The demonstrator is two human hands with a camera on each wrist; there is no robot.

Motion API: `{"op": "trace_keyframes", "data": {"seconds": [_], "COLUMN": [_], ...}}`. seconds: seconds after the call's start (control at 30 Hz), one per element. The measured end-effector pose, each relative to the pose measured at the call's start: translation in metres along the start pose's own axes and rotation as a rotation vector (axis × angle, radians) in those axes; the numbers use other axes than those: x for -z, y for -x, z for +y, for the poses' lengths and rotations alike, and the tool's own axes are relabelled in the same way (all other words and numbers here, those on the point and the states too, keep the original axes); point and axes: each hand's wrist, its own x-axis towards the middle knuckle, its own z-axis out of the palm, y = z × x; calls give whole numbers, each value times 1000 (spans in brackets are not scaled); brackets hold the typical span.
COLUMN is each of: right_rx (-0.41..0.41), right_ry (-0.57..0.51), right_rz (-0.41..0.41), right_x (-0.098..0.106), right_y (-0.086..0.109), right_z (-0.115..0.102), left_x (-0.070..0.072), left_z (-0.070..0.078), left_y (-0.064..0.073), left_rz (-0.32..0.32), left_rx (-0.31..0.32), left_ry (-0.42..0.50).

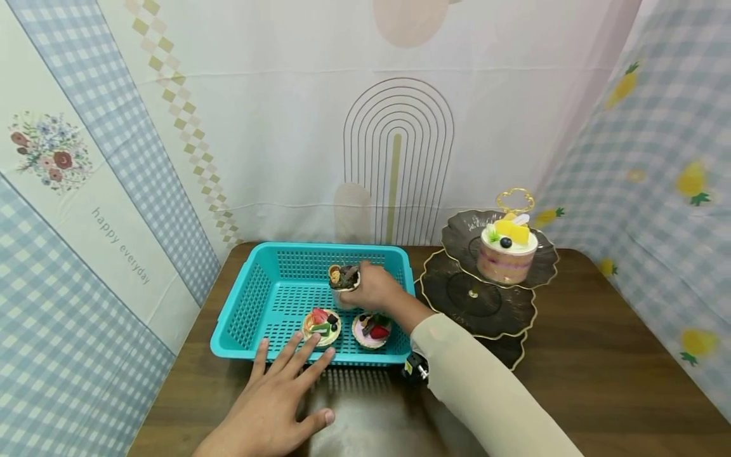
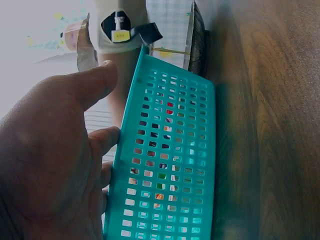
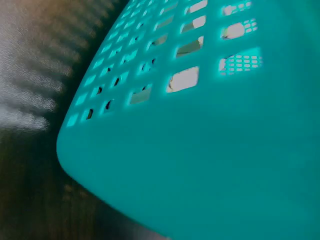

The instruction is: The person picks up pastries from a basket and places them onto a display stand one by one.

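In the head view my right hand (image 1: 377,287) reaches into the turquoise basket (image 1: 228,346) and grips a small dessert cup (image 1: 344,279) with a dark chocolate topping and a round biscuit. The near front of the basket holds a fruit tart (image 1: 322,327) with strawberry and kiwi, and beside it a pink cream tart (image 1: 371,331) with a red berry. My left hand (image 1: 268,397) spreads its fingers at the basket's front rim; in the left wrist view its fingertips are right at that rim. The basket wall (image 3: 200,165) hides the right hand in the right wrist view.
Right of the basket stands a tiered dark cake stand (image 1: 480,311) with gold edges and a gold handle. A layered cake cup (image 1: 507,251) with mango and a blueberry sits on its top tier. Patterned cloth hangs behind and beside the wooden table (image 1: 605,381).
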Motion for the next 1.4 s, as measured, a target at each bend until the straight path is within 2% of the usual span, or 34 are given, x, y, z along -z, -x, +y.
{"op": "trace_keyframes", "data": {"seconds": [0.47,0.87,1.13,1.4], "right_rx": [58,102,150,123], "right_ry": [-145,-109,-89,-45], "right_rz": [113,211,226,252], "right_x": [21,49,68,83], "right_y": [37,76,104,128], "right_z": [-13,-13,-8,3], "left_x": [-3,-4,-2,0], "left_z": [-3,-3,-2,-1], "left_y": [4,4,1,-1], "left_rz": [2,-5,-4,-17], "left_rx": [23,14,18,18], "left_ry": [-11,-1,-20,-1]}}
